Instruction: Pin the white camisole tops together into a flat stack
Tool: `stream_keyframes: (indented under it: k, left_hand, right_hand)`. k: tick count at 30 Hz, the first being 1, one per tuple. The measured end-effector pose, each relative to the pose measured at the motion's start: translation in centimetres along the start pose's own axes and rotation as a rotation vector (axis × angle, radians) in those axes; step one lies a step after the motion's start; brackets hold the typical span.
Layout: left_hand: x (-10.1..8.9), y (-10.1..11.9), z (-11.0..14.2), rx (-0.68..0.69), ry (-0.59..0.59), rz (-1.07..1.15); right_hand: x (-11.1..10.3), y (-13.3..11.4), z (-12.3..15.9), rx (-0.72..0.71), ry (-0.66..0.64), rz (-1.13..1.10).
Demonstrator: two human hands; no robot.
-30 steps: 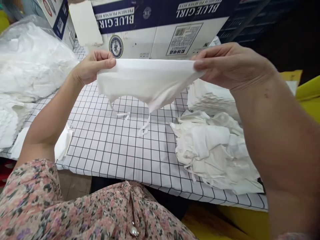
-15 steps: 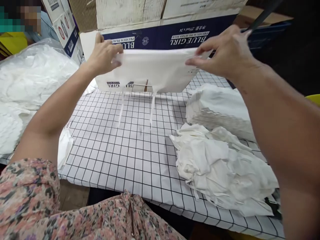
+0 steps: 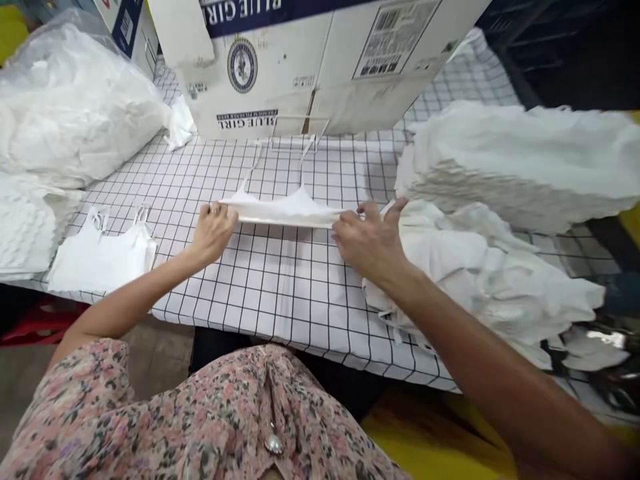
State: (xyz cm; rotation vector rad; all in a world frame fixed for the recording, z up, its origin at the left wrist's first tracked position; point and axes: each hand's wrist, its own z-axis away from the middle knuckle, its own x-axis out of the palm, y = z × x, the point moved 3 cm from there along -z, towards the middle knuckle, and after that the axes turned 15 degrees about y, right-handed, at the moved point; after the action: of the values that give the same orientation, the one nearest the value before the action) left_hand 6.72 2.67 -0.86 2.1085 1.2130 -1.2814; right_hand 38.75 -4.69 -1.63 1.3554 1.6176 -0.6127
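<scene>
A white strappy camisole (image 3: 283,211) lies folded into a narrow band on the grid-patterned tablecloth (image 3: 280,280), its thin straps stretching away toward the carton. My left hand (image 3: 213,233) grips the band's left end, fingers on top. My right hand (image 3: 370,240) sits at the right end, fingers spread and thumb raised, and I cannot tell whether it grips the cloth. A second white camisole (image 3: 100,259) lies flat just beyond my left forearm. A heap of crumpled white garments (image 3: 480,280) lies close to my right hand.
A printed Blue Girl cardboard carton (image 3: 310,67) stands at the back of the table. A stacked pile of white fabric (image 3: 520,167) sits at the right, and a clear plastic bag of white items (image 3: 70,100) at the left. My floral top (image 3: 200,413) fills the bottom.
The camisole, held up in the air earlier, is now down on the tablecloth and folded narrow. Both hands have dropped to the table, and the view has tilted further down.
</scene>
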Motion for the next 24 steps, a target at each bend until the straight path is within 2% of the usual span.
stream_keyframes:
  k: [2, 4, 8, 13, 16, 19, 21, 24]
  left_hand:
    - [0.1, 1.6, 4.6, -0.002, -0.008, 0.01]
    - [-0.7, 2.9, 7.8, -0.005, 0.012, 0.004]
    - [-3.0, 4.8, 12.7, -0.066, 0.024, 0.039]
    - [-6.1, 6.3, 17.6, -0.111, 0.081, 0.196]
    - [-7.0, 6.1, 18.6, -0.242, 0.139, 0.341]
    - [-6.4, 5.6, 18.0, -0.376, 0.178, 0.401]
    - [-5.7, 5.6, 17.3, -0.375, 0.196, 0.423]
    - [-4.7, 5.6, 16.6, -0.321, 0.211, 0.456]
  right_hand:
    - [0.7, -2.3, 3.9, -0.044, -0.005, 0.029]
    - [0.4, -4.0, 7.1, -0.091, 0.019, 0.047]
    - [-1.6, -6.4, 12.3, -0.153, 0.099, 0.042]
    - [-4.0, -8.7, 17.7, -0.081, 0.084, -0.143]
    - [-5.0, -9.1, 19.3, 0.011, 0.157, -0.322]
    - [-4.9, -8.4, 19.4, 0.221, 0.231, -0.433]
    - [-4.2, -7.9, 19.0, 0.323, 0.199, -0.409]
    - [-3.2, -7.5, 18.5, 0.384, 0.115, -0.363]
